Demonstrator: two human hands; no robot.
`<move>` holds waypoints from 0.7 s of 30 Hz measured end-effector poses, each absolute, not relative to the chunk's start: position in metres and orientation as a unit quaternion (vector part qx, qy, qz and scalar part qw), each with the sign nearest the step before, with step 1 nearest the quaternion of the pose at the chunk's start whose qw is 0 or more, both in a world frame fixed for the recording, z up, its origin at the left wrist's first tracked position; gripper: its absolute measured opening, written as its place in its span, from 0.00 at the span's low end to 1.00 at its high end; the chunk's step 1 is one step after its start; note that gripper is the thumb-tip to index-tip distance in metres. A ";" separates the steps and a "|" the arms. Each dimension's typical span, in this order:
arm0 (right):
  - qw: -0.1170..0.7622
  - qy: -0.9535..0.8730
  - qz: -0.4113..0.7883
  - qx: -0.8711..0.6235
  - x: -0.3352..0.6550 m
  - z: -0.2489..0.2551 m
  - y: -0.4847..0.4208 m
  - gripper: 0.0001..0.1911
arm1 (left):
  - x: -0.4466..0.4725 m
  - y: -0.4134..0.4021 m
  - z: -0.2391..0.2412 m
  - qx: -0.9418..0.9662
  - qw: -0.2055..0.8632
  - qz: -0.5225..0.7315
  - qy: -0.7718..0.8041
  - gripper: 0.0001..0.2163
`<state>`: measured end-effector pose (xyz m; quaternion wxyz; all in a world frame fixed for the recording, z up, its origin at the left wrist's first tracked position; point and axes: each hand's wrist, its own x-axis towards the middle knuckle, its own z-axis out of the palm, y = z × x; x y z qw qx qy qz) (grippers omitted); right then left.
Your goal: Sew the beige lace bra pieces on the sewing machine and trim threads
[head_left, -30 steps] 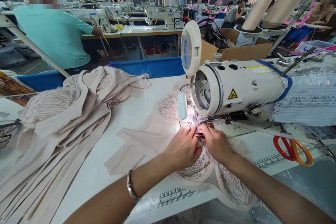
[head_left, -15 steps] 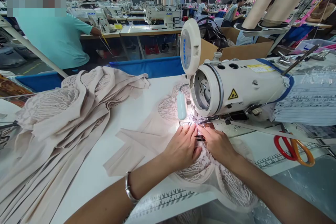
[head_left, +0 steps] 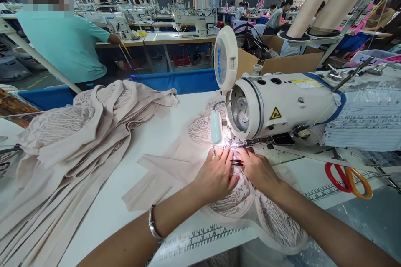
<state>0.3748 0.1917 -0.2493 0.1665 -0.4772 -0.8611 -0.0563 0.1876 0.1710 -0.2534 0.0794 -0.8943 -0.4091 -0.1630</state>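
Pale pink lace fabric (head_left: 230, 198), joined to sheer panels, lies under the head of a white sewing machine (head_left: 282, 102). My left hand (head_left: 217, 173) rests on it, just in front of the lit needle area, fingers stretched out and pressing the cloth, thumb apart. Close on the right, my right hand (head_left: 258, 171) has its fingers bent at the cloth's edge. Dark pointed blades of thread snips (head_left: 237, 162) stick out leftward from under that hand; their handle is hidden. Fingers and machine head cover the needle and the exact sewing spot.
A heap of matching lace pieces (head_left: 94, 133) lies on the left of the table. Scissors with red and orange handles (head_left: 349, 179) lie at the right. A narrow tape (head_left: 313, 156) runs toward the machine. Thread cones (head_left: 303, 16) stand above. A co-worker (head_left: 62, 46) sits beyond, far left.
The round part inside the machine's open end looks different, as if turned. Both hands stay nearly in place on the lace. The view has shifted slightly.
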 end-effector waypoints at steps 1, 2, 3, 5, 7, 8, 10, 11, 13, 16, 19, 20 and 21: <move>0.160 -0.854 -0.045 -0.494 0.375 -0.248 0.192 0.11 | 0.188 0.171 -0.252 -0.897 0.089 -0.164 -0.400 0.26; 0.159 -0.847 -0.033 -0.506 0.376 -0.246 0.192 0.10 | 0.189 0.170 -0.251 -0.904 0.099 -0.160 -0.385 0.23; 0.164 -0.844 -0.021 -0.510 0.377 -0.244 0.192 0.10 | 0.190 0.169 -0.249 -0.912 0.107 -0.149 -0.366 0.19; 0.191 -0.851 0.002 -0.489 0.381 -0.241 0.191 0.14 | 0.191 0.165 -0.245 -0.929 0.109 -0.118 -0.334 0.13; 0.212 -0.864 0.024 -0.457 0.384 -0.239 0.190 0.19 | 0.192 0.161 -0.241 -0.935 0.096 -0.098 -0.328 0.11; 0.216 -0.867 0.033 -0.447 0.385 -0.238 0.189 0.22 | 0.191 0.160 -0.240 -0.935 0.087 -0.093 -0.332 0.12; 0.216 -0.869 0.045 -0.444 0.387 -0.239 0.190 0.24 | 0.189 0.161 -0.238 -0.933 0.068 -0.090 -0.341 0.12; 0.213 -0.868 0.045 -0.445 0.387 -0.240 0.191 0.25 | 0.188 0.163 -0.238 -0.934 0.058 -0.090 -0.342 0.11; 0.210 -0.869 0.037 -0.447 0.385 -0.242 0.194 0.24 | 0.184 0.169 -0.239 -0.935 0.038 -0.095 -0.340 0.10; 0.194 -0.872 0.015 -0.449 0.379 -0.243 0.201 0.16 | 0.176 0.180 -0.240 -0.937 0.008 -0.126 -0.327 0.09; 0.164 -0.872 -0.004 -0.462 0.373 -0.242 0.210 0.11 | 0.169 0.188 -0.237 -0.936 -0.023 -0.156 -0.316 0.12; 0.157 -0.871 -0.004 -0.466 0.372 -0.240 0.211 0.11 | 0.168 0.189 -0.235 -0.934 -0.034 -0.163 -0.315 0.13; 0.155 -0.869 0.000 -0.469 0.372 -0.239 0.212 0.11 | 0.167 0.189 -0.233 -0.933 -0.043 -0.167 -0.316 0.11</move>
